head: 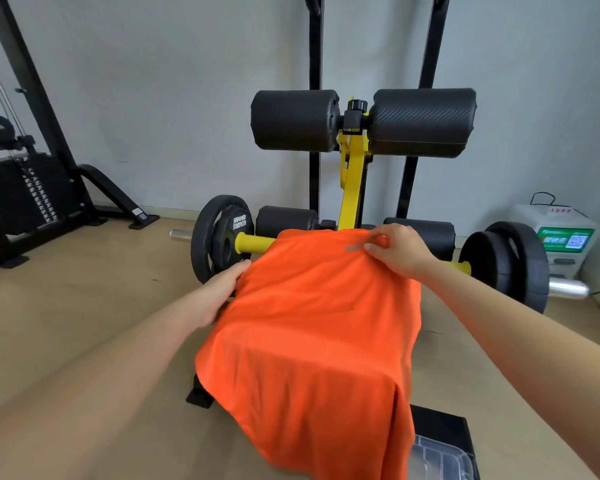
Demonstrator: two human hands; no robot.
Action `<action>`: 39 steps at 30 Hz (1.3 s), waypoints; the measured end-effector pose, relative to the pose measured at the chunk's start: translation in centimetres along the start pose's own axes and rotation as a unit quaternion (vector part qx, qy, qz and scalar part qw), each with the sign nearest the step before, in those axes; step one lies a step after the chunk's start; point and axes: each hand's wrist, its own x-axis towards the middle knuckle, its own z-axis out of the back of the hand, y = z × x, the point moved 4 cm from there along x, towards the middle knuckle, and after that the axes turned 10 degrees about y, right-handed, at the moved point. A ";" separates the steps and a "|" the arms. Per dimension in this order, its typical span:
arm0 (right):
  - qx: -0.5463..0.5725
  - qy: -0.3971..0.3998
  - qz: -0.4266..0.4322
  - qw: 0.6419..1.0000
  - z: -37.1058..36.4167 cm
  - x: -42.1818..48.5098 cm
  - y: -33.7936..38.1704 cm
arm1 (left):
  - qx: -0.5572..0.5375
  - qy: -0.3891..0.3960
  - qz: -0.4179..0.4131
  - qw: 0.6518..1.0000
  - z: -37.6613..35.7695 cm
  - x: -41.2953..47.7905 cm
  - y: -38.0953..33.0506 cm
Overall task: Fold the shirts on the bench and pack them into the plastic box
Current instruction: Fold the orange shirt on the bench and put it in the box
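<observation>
The tan floor (84, 306) takes up most of the view. A gym bench (352, 188) with a yellow frame stands on it, facing a pale wall. Its padded surface is hidden under the one orange shirt (312, 323) in sight, which is spread flat along the top and hangs off the near end and both sides. Two thick foam rollers (423, 121) sit high on the frame beyond the shirt. Black weight plates (219, 237) hang on the yellow bar to either side.

Only a corner of the clear plastic box (440, 459) shows at the bottom edge. It is down by the right of the bench's near end, partly behind the hanging cloth. No folded cloth can be seen in that corner.

The hands are well apart, both holding the far end of the shirt. The left hand (222, 289) grips the left edge with its fingers tucked under the cloth. The right hand (399, 249) pinches the cloth up by the neck, just beside a small grey print (355, 247).

The task looks barely begun. The shirt is laid out but has no fold in it, so folding and packing are all still to do. I cannot tell whether other shirts are waiting out of view.
</observation>
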 end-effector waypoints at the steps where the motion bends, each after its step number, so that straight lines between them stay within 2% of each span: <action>1: -0.001 0.002 -0.019 1.000 -0.2 1.3 -0.7 | -0.008 0.005 0.008 1.000 -0.1 0.9 -0.1; 4: 0.008 0.033 -0.068 0.997 -0.9 4.5 -2.2 | -0.022 0.009 0.045 0.999 0.0 3.5 0.4; 7: 0.008 0.027 -0.086 0.996 -1.1 6.4 -2.4 | -0.028 -0.022 0.033 0.999 0.4 5.2 0.7; 10: 0.032 -0.025 -0.064 0.997 -0.9 7.4 -2.0 | -0.003 -0.110 -0.029 0.993 1.4 5.6 0.1; 12: 0.059 -0.042 -0.049 0.996 -0.9 7.5 -1.6 | -0.016 -0.137 -0.093 0.986 2.0 5.5 -0.6; 16: 0.124 -0.032 -0.036 0.991 -0.8 7.3 -0.4 | -0.017 -0.173 -0.168 0.970 2.7 4.2 -1.1; 20: 0.179 0.002 -0.065 0.982 -0.5 7.3 0.6 | -0.005 -0.181 -0.214 0.960 3.0 3.3 -1.7; 25: 0.171 0.001 -0.057 0.984 -0.1 7.6 1.9 | -0.027 -0.156 -0.231 0.960 3.2 3.0 -2.6; 31: 0.195 0.003 -0.092 0.976 -0.1 8.5 2.1 | -0.056 -0.178 -0.239 0.953 4.1 3.6 -3.2; 34: 0.171 0.008 -0.093 0.981 0.0 8.5 2.2 | -0.001 -0.180 -0.228 0.957 4.5 4.2 -3.4; 37: 0.175 0.008 -0.055 0.983 0.3 8.2 2.4 | 0.100 -0.160 -0.201 0.961 4.1 4.9 -3.3; 39: 0.179 0.004 -0.028 0.983 0.5 7.7 2.6 | 0.097 -0.153 -0.158 0.971 3.8 5.2 -3.1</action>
